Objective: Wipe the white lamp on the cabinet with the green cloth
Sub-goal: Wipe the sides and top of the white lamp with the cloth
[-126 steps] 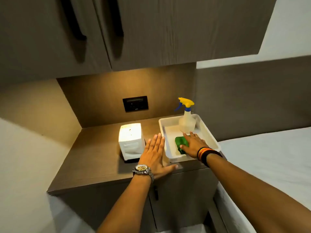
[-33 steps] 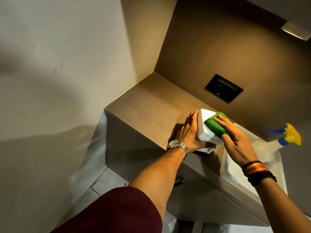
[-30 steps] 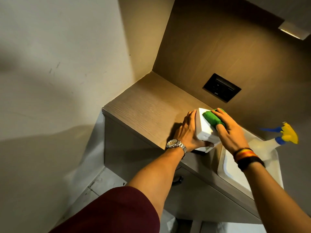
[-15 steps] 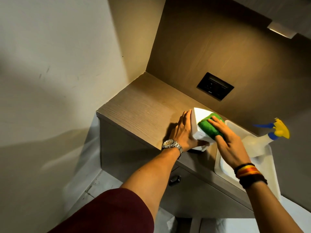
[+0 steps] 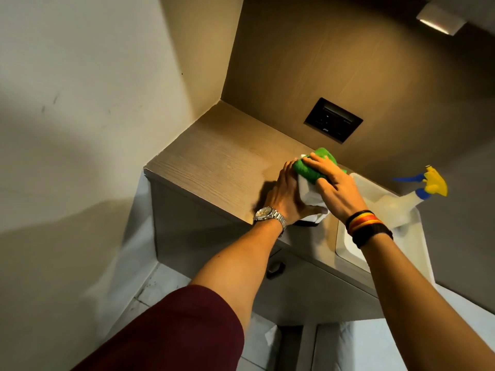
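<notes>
Clearly the person's left hand [image 5: 288,195] is there as a brace: its palm lies flat against the left face of the small white box-shaped lamp [image 5: 310,195], fingers together and pointing up the side, thumb hooked along the lamp's lower front edge, so the light body does not slide while it is rubbed. The right hand [image 5: 334,187] presses the folded bright green cloth [image 5: 312,171] over the lamp's top edge, fingers spread and curled down on the fabric, pinning it against the lamp rather than pinching it. The lamp stands near the front edge of the pale wood-grain cabinet top [image 5: 214,167], just left of the shallow white plastic tray [image 5: 417,236] where the clear spray bottle with the yellow and blue trigger head [image 5: 417,192] is kept, well within reach yet clear of the wiping strokes. As for the lamp itself, only part of its front and near side shows between the two hands: smooth, matte white, with a dark base peeking out underneath; whether it is lit I cannot tell. The cloth looks thick and plush, bunched into a pad. On the wooden back panel above sits a dark rectangular wall socket [image 5: 333,120], apart from everything else. I judge the wiping is under way on the top, with the sides perhaps yet to be covered.
</notes>
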Demonstrator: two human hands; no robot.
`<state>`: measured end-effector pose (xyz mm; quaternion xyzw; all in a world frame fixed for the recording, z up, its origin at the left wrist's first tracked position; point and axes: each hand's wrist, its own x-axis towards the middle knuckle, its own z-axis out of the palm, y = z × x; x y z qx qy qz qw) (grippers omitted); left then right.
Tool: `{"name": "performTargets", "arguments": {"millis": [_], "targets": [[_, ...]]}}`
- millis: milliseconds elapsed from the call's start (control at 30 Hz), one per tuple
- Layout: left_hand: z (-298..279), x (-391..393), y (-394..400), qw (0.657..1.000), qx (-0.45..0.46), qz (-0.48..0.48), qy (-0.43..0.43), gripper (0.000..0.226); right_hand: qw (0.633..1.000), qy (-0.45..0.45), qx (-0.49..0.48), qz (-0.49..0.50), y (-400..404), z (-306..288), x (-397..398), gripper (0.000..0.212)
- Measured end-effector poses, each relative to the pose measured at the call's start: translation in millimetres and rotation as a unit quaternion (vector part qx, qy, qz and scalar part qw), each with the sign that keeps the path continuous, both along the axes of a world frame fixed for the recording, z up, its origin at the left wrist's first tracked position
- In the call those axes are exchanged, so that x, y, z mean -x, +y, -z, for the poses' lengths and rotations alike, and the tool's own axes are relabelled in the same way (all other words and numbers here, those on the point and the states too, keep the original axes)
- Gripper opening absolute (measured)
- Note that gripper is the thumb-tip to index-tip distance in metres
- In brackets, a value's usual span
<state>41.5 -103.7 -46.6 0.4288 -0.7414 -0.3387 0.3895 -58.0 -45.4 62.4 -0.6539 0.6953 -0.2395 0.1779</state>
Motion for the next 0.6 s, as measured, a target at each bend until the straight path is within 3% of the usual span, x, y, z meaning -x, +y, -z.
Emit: {"name": "performTargets", "arguments": {"millis": [133,233,367,467,600], "targets": [[-8,-7,7,1.000,0.001,0.001,0.008,0.141,0.990,-0.137,-0.027,0.012,33,-13,9,0.051],[-20,-14,3,0.998,-0.038,0.046,-0.017,0.147,0.967,-0.243,0.039,0.073,51,-20,19,0.049],[-18,-26,-13,0.993,-0.066,0.094,-0.010,0.152,0.867,-0.401,0.182,0.234,65,-6,28,0.056],[-19,-35,-25,0.987,-0.096,0.130,0.012,0.134,0.805,-0.435,0.234,0.328,70,10,21,0.057],[-29,-42,-22,0.981,-0.121,0.151,-0.017,0.152,0.773,-0.435,0.218,0.407,67,36,9,0.056]]}}
